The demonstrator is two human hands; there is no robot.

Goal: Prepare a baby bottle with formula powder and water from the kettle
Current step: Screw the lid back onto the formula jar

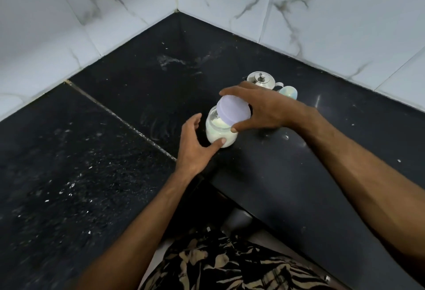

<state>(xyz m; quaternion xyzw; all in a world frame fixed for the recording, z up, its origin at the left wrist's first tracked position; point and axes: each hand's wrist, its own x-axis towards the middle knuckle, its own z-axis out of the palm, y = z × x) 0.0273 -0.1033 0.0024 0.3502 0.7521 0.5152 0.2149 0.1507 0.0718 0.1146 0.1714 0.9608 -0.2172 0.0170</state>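
A small glass jar [217,132] with white formula powder stands on the black countertop [103,151], near the inner corner edge. My right hand [259,108] holds its lilac round lid [233,110] tilted just above the jar's open mouth. My left hand [197,147] cups the jar from the left, thumb touching its lower front, fingers spread. Behind my right hand a steel kettle [262,79] shows its lid and knob. To the kettle's right, part of a pale green baby bottle [288,92] peeks out.
White marble-pattern tiles [322,25] form the two walls meeting at the corner. White powder smears lie on the counter behind the jar. The counter's front edge drops off below my arms, above my patterned clothing.
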